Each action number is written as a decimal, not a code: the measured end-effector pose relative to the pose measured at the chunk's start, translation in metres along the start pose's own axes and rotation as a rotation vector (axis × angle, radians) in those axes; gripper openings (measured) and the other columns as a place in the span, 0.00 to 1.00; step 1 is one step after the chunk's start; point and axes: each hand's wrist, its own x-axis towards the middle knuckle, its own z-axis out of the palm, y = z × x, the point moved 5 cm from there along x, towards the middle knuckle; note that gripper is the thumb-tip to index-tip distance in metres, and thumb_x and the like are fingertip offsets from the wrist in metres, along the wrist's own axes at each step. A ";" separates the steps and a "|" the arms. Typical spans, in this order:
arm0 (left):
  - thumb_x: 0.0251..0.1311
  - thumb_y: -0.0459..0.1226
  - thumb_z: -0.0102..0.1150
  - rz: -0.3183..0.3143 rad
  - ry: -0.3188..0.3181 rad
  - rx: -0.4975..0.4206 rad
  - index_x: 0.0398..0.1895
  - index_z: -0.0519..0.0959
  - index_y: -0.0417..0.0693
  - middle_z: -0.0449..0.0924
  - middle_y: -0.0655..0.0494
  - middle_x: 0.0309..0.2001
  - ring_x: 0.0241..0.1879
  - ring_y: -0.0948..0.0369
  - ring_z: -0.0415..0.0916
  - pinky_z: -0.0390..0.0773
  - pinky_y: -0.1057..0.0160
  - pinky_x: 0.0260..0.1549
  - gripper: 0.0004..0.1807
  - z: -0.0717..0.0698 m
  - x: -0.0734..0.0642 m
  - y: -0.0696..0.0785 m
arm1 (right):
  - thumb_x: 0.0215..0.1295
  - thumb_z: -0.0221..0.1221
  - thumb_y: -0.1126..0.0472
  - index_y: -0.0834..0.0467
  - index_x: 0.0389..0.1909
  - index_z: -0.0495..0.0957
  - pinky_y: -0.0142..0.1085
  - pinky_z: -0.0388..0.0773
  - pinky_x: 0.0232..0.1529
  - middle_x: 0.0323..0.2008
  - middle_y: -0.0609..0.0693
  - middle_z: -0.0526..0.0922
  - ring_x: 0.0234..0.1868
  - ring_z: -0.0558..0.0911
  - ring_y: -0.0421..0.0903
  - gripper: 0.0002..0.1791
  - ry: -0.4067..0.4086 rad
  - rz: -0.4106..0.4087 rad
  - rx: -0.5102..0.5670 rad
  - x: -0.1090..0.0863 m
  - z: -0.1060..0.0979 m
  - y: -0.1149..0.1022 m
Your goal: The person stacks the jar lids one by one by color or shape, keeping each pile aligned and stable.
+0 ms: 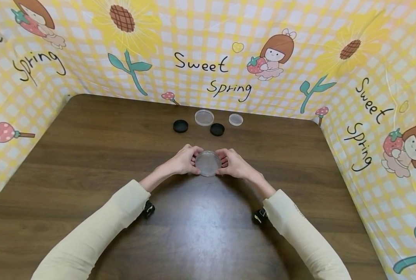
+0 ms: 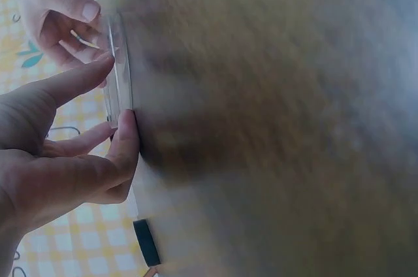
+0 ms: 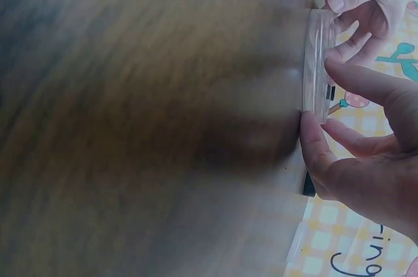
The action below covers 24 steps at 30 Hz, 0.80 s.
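The dish [image 1: 208, 163] is near the middle of the head frame, between my left hand [image 1: 185, 161] and my right hand [image 1: 233, 163]; it is clear, round and shallow; whether it touches the table [image 1: 123, 136], I cannot tell. I pinch its rim from both sides; on each hand the thumb meets the edge nearer the bottom of the frame and the fingers bend round towards the far edge; my grip is part-way open, set apart by the stretch of rim it spans. In each wrist view the dish shows edge-on, with my fingertips covering part of its side.

Above it in the head frame, well apart from my hands, are four more pieces; the left black dish [image 1: 180, 126] sits left of centre, the large clear dish [image 1: 204, 118] just up and right of it, the right black dish [image 1: 217, 129] near the latter's lower right, and the small clear dish [image 1: 236, 119] farthest right; behind them the yellow checked cloth [image 1: 200, 77] hangs along the table's far edge; my pale sleeves [image 1: 99, 229] reach in from the lower corners.
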 end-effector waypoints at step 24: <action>0.46 0.29 0.74 0.010 -0.035 0.003 0.62 0.68 0.32 0.68 0.39 0.48 0.44 0.52 0.69 0.74 0.61 0.44 0.38 -0.009 -0.005 -0.004 | 0.57 0.67 0.66 0.69 0.61 0.68 0.39 0.77 0.49 0.48 0.64 0.71 0.47 0.77 0.55 0.32 0.003 -0.012 -0.019 0.000 -0.005 0.005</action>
